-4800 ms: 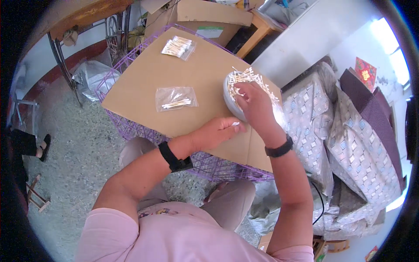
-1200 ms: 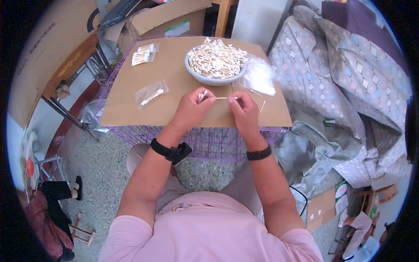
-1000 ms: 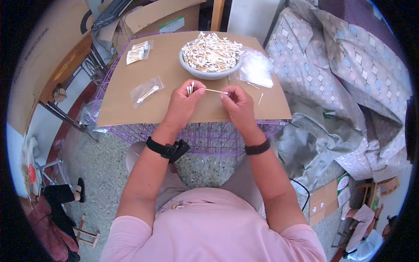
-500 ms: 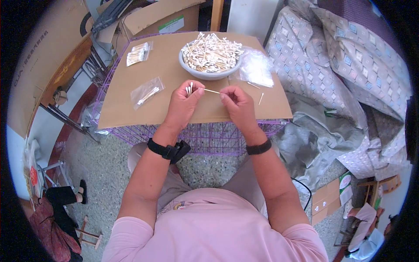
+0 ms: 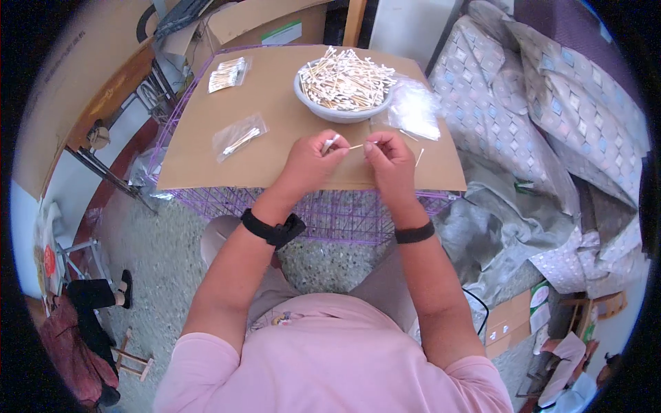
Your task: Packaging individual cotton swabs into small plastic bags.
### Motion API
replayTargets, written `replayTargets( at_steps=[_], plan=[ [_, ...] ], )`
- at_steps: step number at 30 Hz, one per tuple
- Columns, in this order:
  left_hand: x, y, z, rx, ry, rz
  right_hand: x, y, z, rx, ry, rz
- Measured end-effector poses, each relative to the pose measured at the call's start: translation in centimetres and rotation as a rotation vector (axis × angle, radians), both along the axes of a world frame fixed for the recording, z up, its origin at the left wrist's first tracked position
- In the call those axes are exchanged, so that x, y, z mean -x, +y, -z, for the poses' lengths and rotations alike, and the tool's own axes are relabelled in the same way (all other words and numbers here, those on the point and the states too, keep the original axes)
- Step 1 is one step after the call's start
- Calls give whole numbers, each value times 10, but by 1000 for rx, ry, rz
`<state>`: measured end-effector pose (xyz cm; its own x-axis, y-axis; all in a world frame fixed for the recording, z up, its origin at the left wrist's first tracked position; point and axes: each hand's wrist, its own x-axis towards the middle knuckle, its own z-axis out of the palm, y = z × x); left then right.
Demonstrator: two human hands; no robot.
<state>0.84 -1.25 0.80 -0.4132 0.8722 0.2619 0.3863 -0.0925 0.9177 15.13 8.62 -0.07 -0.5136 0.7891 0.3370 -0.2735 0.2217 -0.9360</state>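
My left hand [image 5: 311, 162] is closed around a few cotton swabs [image 5: 331, 142], whose white tips show at its fingers. Between both hands stretches a single swab [image 5: 355, 146] with a pale wooden stick. The fingertips of my right hand [image 5: 392, 165] pinch this swab's far end, partly covering it. Just beyond my hands stands a grey bowl [image 5: 342, 115] heaped with swabs [image 5: 348, 79]. Left of my left hand lies a clear plastic bag [image 5: 224, 140] with several swabs in it. Two loose swabs, one [image 5: 419, 157] nearer and one [image 5: 408, 135] farther, lie right of my right hand.
A cardboard sheet [image 5: 275, 76] covers a purple wire cage [image 5: 330, 217]. A filled swab bag [image 5: 228, 73] lies at its far left, and a pile of clear bags [image 5: 415, 107] right of the bowl. Patterned padded sheeting [image 5: 492, 103] is heaped on the right. Another person's leg [image 5: 93, 296] shows lower left.
The view has shifted slightly. My left hand has turned and moved right, nearer my right hand, and less of the swab between them shows.
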Motion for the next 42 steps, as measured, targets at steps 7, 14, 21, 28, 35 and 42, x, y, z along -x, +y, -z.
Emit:
replayTargets(
  at_steps=[7,14,21,28,35,42],
  plan=[
    [-2,1,1,-131,327,22,3,1,5,-52,23,-74],
    [0,-1,-3,25,115,18,4,2,6,-240,-119,-25],
    [3,0,2,-159,-219,43,7,-3,1,-290,-281,-78],
    [10,0,6,-131,-177,79,8,-9,-5,-392,-323,-65],
    [9,-2,6,-196,-347,4,6,-6,0,-321,-269,18],
    [7,-1,6,-211,-360,18,5,-4,0,-244,-189,75]
  ],
)
